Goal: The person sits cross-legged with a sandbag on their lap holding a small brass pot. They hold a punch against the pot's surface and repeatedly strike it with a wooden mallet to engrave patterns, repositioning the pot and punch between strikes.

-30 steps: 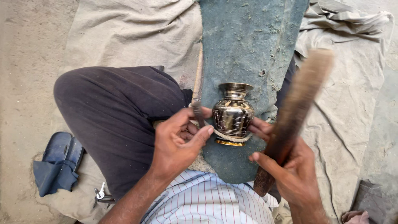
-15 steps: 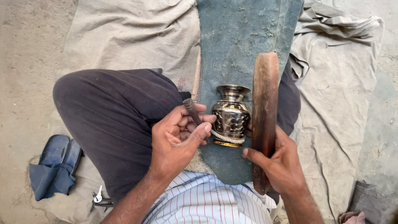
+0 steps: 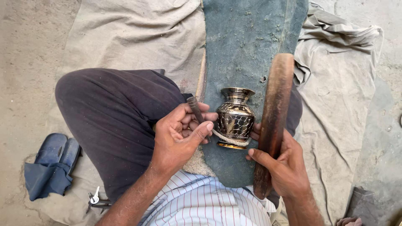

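A small shiny brass pot (image 3: 235,117) with a dark engraved pattern lies on a blue-green padded board (image 3: 247,46) over my lap, its base on a cord ring. My left hand (image 3: 181,136) grips a short dark metal chisel (image 3: 195,108) whose tip meets the pot's left side. My right hand (image 3: 281,163) holds a long brown wooden mallet stick (image 3: 274,109) upright, just right of the pot, with fingertips touching the pot's lower right.
A beige cloth (image 3: 125,33) covers the ground under me. My bent leg in dark trousers (image 3: 113,117) lies left. A pair of blue sandals (image 3: 52,155) on a blue rag sits at lower left, with a small metal tool and key (image 3: 97,200) nearby.
The wooden stick has swung from a rightward tilt to nearly upright beside the pot. My left hand and chisel stay against the pot's side.
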Available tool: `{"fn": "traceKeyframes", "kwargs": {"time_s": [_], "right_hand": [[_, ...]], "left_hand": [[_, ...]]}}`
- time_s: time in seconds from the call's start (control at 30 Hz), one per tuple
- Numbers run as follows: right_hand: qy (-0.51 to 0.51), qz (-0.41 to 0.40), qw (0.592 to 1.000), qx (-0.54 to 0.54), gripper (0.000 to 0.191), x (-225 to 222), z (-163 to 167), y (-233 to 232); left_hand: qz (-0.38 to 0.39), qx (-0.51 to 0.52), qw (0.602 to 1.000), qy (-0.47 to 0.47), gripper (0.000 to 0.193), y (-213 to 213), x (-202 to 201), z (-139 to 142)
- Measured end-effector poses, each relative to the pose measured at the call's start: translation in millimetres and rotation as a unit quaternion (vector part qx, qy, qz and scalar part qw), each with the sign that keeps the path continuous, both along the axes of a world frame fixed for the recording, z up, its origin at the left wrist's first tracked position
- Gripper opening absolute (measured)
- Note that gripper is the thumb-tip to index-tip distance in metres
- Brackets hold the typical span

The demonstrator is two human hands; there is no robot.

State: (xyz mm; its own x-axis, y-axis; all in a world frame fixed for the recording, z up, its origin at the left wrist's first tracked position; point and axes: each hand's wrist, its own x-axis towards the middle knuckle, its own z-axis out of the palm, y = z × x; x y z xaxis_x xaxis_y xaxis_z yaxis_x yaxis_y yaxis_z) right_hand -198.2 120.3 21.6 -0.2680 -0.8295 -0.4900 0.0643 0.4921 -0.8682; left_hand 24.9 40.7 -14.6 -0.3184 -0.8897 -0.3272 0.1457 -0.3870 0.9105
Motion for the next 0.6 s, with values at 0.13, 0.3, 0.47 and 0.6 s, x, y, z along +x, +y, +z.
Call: {"fn": "traceKeyframes", "kwargs": {"time_s": [0.13,0.3,0.47,0.6], "right_hand": [[-0.002,-0.001,1.0,-0.029,0.061,-6,-6,7],[-0.011,-0.026,0.999,-0.046,0.057,-2,5,15],[0.021,-0.026,0.997,-0.068,0.055,7,11,12],[-0.016,-0.005,1.0,0.003,0.06,1,-2,1]], "left_hand": [[-0.032,-0.006,0.996,-0.078,0.031,-1,5,-5],[-0.078,0.0,0.992,-0.098,0.033,4,4,-8],[-0.106,-0.009,0.979,-0.172,0.04,11,0,3],[-0.032,-0.047,0.997,-0.048,0.034,10,1,10]]}}
